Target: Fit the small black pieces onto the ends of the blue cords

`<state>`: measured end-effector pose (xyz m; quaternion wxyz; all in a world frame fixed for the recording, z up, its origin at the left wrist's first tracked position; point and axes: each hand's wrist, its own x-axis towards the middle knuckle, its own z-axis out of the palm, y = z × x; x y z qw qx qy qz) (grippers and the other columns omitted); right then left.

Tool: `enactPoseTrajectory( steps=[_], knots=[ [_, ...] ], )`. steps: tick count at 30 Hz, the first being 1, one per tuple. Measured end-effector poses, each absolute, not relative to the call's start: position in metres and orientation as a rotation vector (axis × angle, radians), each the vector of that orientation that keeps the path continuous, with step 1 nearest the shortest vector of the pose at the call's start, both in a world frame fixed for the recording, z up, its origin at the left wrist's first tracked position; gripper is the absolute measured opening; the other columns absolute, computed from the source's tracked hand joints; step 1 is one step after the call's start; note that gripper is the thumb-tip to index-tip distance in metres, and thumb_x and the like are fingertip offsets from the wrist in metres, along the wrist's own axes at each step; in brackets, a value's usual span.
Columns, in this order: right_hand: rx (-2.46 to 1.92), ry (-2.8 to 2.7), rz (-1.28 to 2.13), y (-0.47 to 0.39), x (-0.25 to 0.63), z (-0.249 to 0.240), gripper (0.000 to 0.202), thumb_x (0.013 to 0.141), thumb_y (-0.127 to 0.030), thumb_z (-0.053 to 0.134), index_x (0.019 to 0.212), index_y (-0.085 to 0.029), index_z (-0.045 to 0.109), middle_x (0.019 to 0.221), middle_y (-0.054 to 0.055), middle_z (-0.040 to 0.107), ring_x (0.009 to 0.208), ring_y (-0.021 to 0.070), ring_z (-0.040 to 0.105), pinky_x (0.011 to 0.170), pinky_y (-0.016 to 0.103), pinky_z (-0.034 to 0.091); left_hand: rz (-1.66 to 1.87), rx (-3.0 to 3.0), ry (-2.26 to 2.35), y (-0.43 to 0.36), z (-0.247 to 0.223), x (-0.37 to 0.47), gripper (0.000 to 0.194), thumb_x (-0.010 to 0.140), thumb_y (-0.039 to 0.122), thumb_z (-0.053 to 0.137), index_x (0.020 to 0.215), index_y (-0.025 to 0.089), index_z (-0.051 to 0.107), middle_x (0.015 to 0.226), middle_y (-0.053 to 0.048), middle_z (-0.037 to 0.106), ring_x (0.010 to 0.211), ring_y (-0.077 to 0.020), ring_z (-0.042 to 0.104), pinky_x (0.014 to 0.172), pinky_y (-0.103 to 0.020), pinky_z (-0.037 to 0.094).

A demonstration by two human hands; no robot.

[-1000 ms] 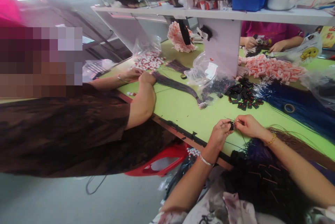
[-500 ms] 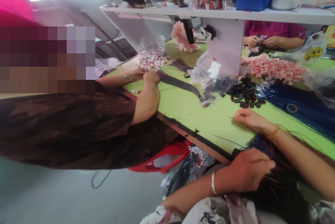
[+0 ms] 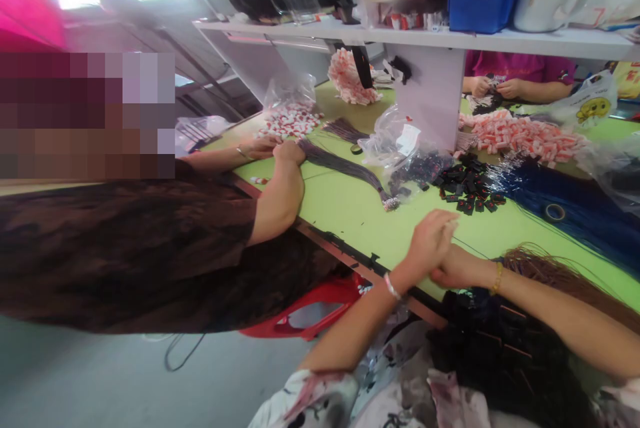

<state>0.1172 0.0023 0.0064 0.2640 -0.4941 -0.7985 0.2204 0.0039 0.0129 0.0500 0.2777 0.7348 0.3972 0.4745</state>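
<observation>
My left hand [image 3: 431,240], with a silver bracelet at the wrist, is closed, its fingers bent toward my right hand. Right against it, partly covered by it, my right hand [image 3: 457,269] is closed too, below a yellow bracelet. What they pinch is hidden and blurred. A thin dark cord [image 3: 473,249] runs along the green table [image 3: 345,205] beside the hands. Just beyond them lies a pile of small black pieces [image 3: 467,188]. Dark strands and black pieces [image 3: 500,341] cover my lap.
At the left, a person's hand [image 3: 289,151] touches a bundle of dark cords [image 3: 345,165]. Blue cords [image 3: 565,195] with a tape ring [image 3: 555,212] lie right. Behind are pink-white pieces [image 3: 530,138], a plastic bag [image 3: 387,138] and a shelf [image 3: 320,29]. Another person's hands [image 3: 509,89] show beyond.
My left hand has moved up and left from above my lap to the table edge. My right hand has shifted slightly down and left, and the two now meet. The view has tilted slightly.
</observation>
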Motion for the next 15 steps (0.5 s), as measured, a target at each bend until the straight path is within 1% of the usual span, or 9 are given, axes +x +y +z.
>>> enactPoseTrajectory(
  steps=[2, 3, 5, 6, 8, 10, 11, 13, 15],
  knots=[
    [-1.181, -2.314, 1.031, 0.01, 0.127, 0.013, 0.009, 0.066, -0.019, 0.054, 0.058, -0.018, 0.056, 0.053, -0.001, 0.057, 0.048, 0.0099, 0.049, 0.049, 0.022, 0.04, 1.159, 1.942, 1.193, 0.056, 0.04, -0.003, 0.026, 0.084, 0.016, 0.048, 0.101, 0.018, 0.067, 0.099, -0.011, 0.063, 0.091, -0.0225, 0.058, 0.088, -0.037, 0.044],
    [-1.174, -2.274, 1.242, 0.013, 0.131, 0.016, 0.005, 0.064, -0.017, 0.053, 0.06, -0.017, 0.055, 0.054, -0.002, 0.057, 0.048, 0.0085, 0.047, 0.048, 0.02, 0.038, 1.068, 2.003, 1.202, 0.075, 0.034, -0.004, 0.03, 0.082, 0.011, 0.046, 0.104, 0.018, 0.066, 0.104, -0.012, 0.061, 0.095, -0.023, 0.056, 0.091, -0.037, 0.042],
    [-1.157, -2.101, 1.621, 0.019, 0.139, 0.022, 0.006, 0.063, -0.015, 0.052, 0.066, -0.015, 0.056, 0.057, -0.003, 0.058, 0.049, 0.0073, 0.046, 0.049, 0.018, 0.038, 0.933, 2.106, 1.186, 0.106, 0.022, -0.005, 0.037, 0.078, 0.005, 0.047, 0.109, 0.017, 0.064, 0.113, -0.013, 0.057, 0.104, -0.0237, 0.052, 0.096, -0.037, 0.038],
    [-1.165, -1.987, 1.711, 0.022, 0.142, 0.024, 0.007, 0.063, -0.015, 0.052, 0.069, -0.015, 0.056, 0.057, -0.003, 0.058, 0.05, 0.0072, 0.047, 0.05, 0.018, 0.038, 0.864, 2.157, 1.178, 0.117, 0.016, -0.004, 0.038, 0.077, 0.004, 0.047, 0.109, 0.017, 0.064, 0.115, -0.013, 0.055, 0.104, -0.0234, 0.051, 0.095, -0.036, 0.037],
    [-1.192, -1.806, 1.739, 0.024, 0.146, 0.027, 0.008, 0.064, -0.016, 0.053, 0.07, -0.015, 0.056, 0.056, -0.003, 0.058, 0.051, 0.0076, 0.048, 0.053, 0.019, 0.038, 0.752, 2.225, 1.215, 0.129, 0.009, -0.002, 0.033, 0.077, 0.005, 0.047, 0.103, 0.016, 0.065, 0.111, -0.013, 0.053, 0.099, -0.0223, 0.051, 0.091, -0.035, 0.039],
    [-1.235, -1.694, 1.634, 0.026, 0.148, 0.029, 0.005, 0.067, -0.019, 0.055, 0.068, -0.015, 0.056, 0.057, -0.002, 0.058, 0.053, 0.0081, 0.048, 0.056, 0.02, 0.039, 0.683, 2.261, 1.307, 0.131, 0.005, -0.002, 0.025, 0.08, 0.009, 0.046, 0.094, 0.016, 0.065, 0.105, -0.012, 0.053, 0.092, -0.0211, 0.051, 0.084, -0.034, 0.04],
    [-1.244, -1.658, 1.562, 0.027, 0.148, 0.03, 0.007, 0.069, -0.022, 0.055, 0.066, -0.015, 0.056, 0.058, -0.002, 0.058, 0.055, 0.0084, 0.049, 0.059, 0.021, 0.039, 0.675, 2.271, 1.353, 0.129, 0.005, -0.003, 0.02, 0.081, 0.011, 0.046, 0.09, 0.015, 0.065, 0.102, -0.011, 0.052, 0.09, -0.021, 0.051, 0.082, -0.034, 0.04],
    [-1.224, -1.604, 1.44, 0.028, 0.147, 0.031, 0.014, 0.072, -0.027, 0.056, 0.064, -0.015, 0.055, 0.061, -0.001, 0.059, 0.058, 0.0092, 0.049, 0.063, 0.023, 0.04, 0.721, 2.272, 1.41, 0.121, 0.007, -0.007, 0.013, 0.082, 0.015, 0.049, 0.083, 0.015, 0.062, 0.097, -0.011, 0.053, 0.09, -0.0217, 0.049, 0.081, -0.035, 0.039],
    [-1.187, -1.552, 1.377, 0.028, 0.145, 0.031, 0.018, 0.074, -0.031, 0.057, 0.065, -0.016, 0.054, 0.062, -0.002, 0.057, 0.059, 0.0098, 0.049, 0.063, 0.023, 0.039, 0.837, 2.183, 1.439, 0.108, 0.008, -0.014, 0.007, 0.08, 0.016, 0.053, 0.079, 0.016, 0.06, 0.092, -0.009, 0.055, 0.09, -0.0215, 0.049, 0.082, -0.035, 0.039]
  ],
)
